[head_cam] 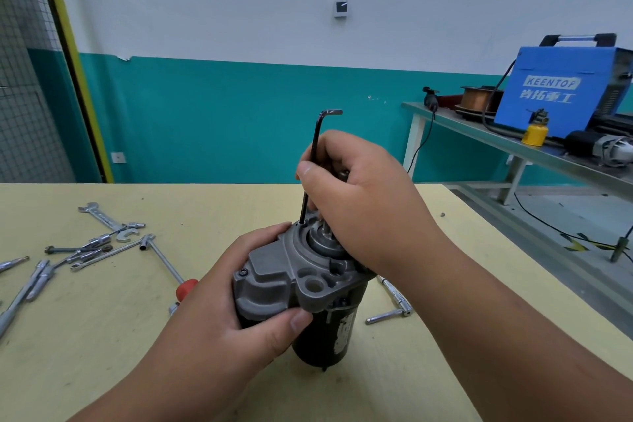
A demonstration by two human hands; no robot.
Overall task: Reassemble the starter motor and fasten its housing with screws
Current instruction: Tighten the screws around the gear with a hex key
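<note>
Starter motor (294, 284) standing upright mid-way across my pale yellow tabletop (102, 336): ribbed grey cast housing above a smooth black cylinder. My left hand (219, 312) grips the housing. My right hand (359, 202) pinches a black L-shaped hex key (313, 154), its tip in a top screw hole. Chrome wrenches (99, 240) lie scattered left; open floor and a metal bench (479, 134) lie right.

Left hand (219, 312), right hand (359, 195), fingers (267, 233) curled
</note>
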